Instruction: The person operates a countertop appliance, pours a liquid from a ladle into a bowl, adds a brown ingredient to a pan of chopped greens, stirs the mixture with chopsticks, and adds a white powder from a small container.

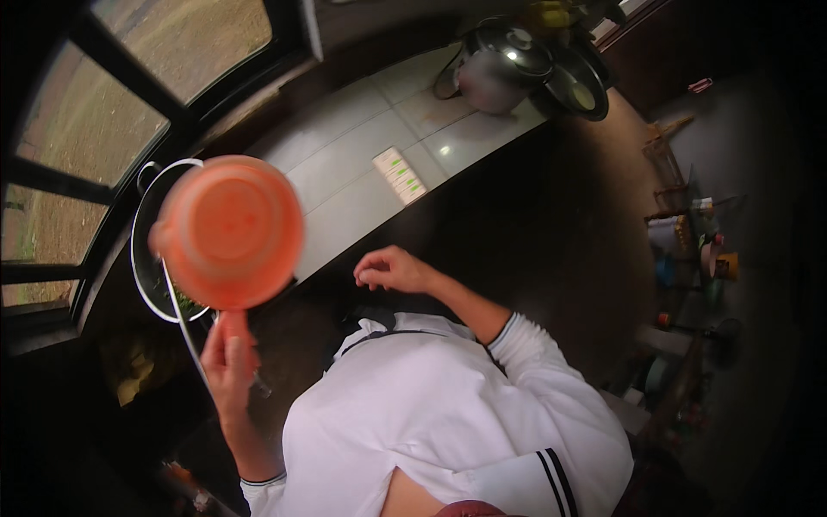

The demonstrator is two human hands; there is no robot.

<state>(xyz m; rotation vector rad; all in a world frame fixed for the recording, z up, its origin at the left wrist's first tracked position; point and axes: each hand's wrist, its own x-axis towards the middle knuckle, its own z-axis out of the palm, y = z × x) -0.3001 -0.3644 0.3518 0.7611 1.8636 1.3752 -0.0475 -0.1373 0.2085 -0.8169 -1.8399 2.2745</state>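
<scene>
My left hand (229, 360) grips the handle of an orange plastic scoop (231, 231). The scoop is tipped so its round underside faces me. It hangs over a dark wok with a pale rim (135, 258) that holds some green leaves (186, 303). A thin metal handle (183, 332) runs from the wok down past this hand. My right hand (392, 269) hovers at the counter's front edge, fingers curled together with nothing visible in them. My white jacket (448, 414) fills the lower middle.
A window (95, 129) lines the left wall. The white tiled counter (345, 164) carries a small white box with green marks (400, 175), a steel pot (495, 65) and a lidded pan (575, 86). Bottles and containers (698, 250) crowd the right over a dark floor.
</scene>
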